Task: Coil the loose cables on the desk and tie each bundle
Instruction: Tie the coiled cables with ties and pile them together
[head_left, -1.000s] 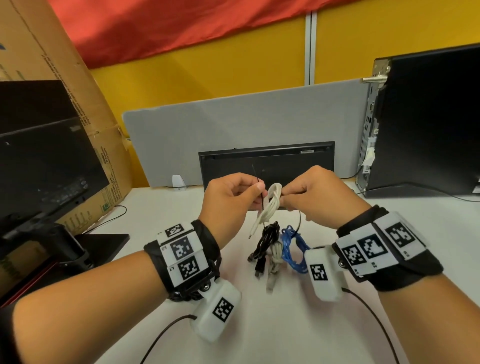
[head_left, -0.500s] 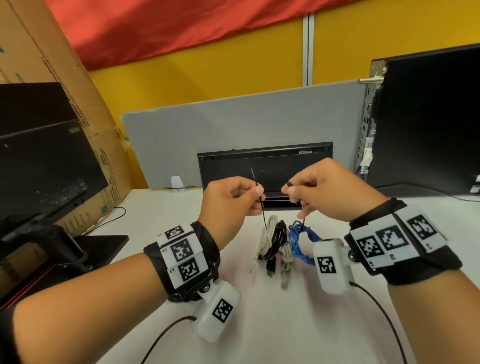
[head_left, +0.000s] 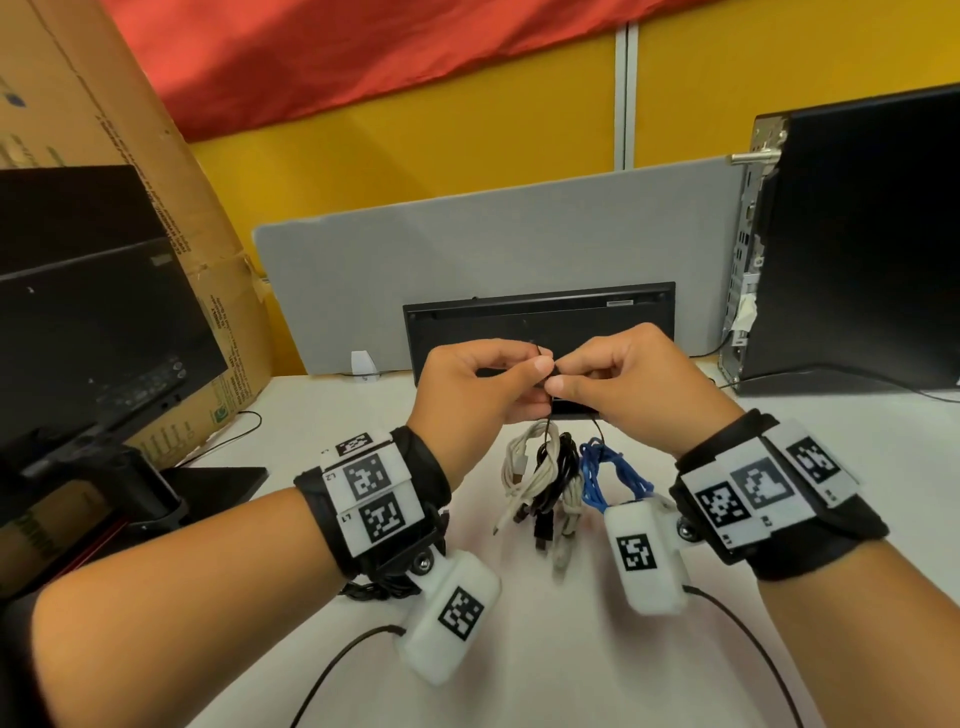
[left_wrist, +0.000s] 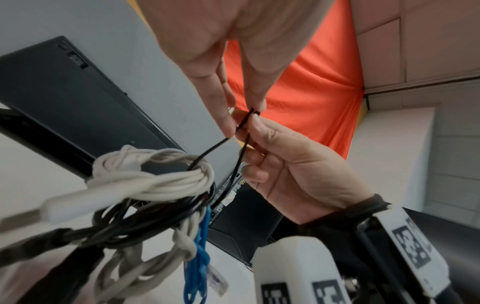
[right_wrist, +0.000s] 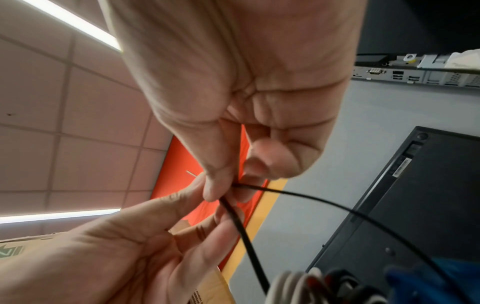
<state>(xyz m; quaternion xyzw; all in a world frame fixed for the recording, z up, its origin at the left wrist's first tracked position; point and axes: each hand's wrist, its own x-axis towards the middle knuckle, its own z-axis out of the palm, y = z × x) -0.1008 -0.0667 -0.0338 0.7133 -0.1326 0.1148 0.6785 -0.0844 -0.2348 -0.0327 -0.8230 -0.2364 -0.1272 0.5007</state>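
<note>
Both hands have drawn together since half a second ago, when they were apart with a strand of the tie in each; the fingertips now meet above the cables.

Head view: the left hand (head_left: 470, 387) and the right hand (head_left: 631, 382) are raised over the white desk (head_left: 519, 649), thumbs and forefingers pinching a thin black cable tie (head_left: 546, 415) whose two strands drop to the bundles at 6 o'clock from the fingers. A white cable coil (head_left: 530, 467), a black cable coil (head_left: 558, 478) and a blue cable coil (head_left: 605, 475) hang together just below the wrists, ends trailing toward the desk. Behind the hands, at 12 o'clock, a black keyboard (head_left: 540, 317) leans against a grey divider (head_left: 467, 260); a monitor (head_left: 93, 332) is at 9 o'clock and a computer tower (head_left: 857, 234) at 3 o'clock.

Left wrist view: the tie (left_wrist: 241, 131) loops through the white coil (left_wrist: 155, 174), with the black coil (left_wrist: 130, 230) and blue coil (left_wrist: 200, 257) below it. The right hand (left_wrist: 298, 174) grips both strands with curled fingers.

Right wrist view: the right hand's thumb and forefinger (right_wrist: 218, 185) pinch the tie (right_wrist: 241, 226); the left hand (right_wrist: 130, 246), at 7 o'clock, holds it beside them.
</note>
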